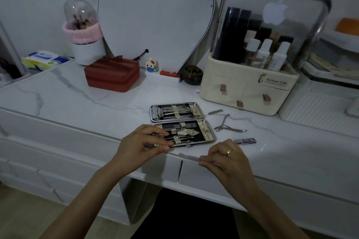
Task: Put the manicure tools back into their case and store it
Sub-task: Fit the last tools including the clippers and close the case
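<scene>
The manicure case (208, 134) lies open on the marble dresser top, both halves lined with metal tools under gold straps. My left hand (139, 145) rests on the near half's left end, fingers curled at its edge. My right hand (226, 158) pinches a thin metal tool (189, 157) that points left, just in front of the case. Loose on the top to the right lie a cuticle nipper (229, 127), a nail clipper (245, 140) and a small file (215, 111).
A cream cosmetics organiser (250, 91) with small drawers stands at the back right. A red zip box (112, 77), a brush holder (83, 31), a figurine (151, 65) and a dark bowl (192, 74) line the back under a mirror. Dresser drawers (194, 172) sit below the front edge.
</scene>
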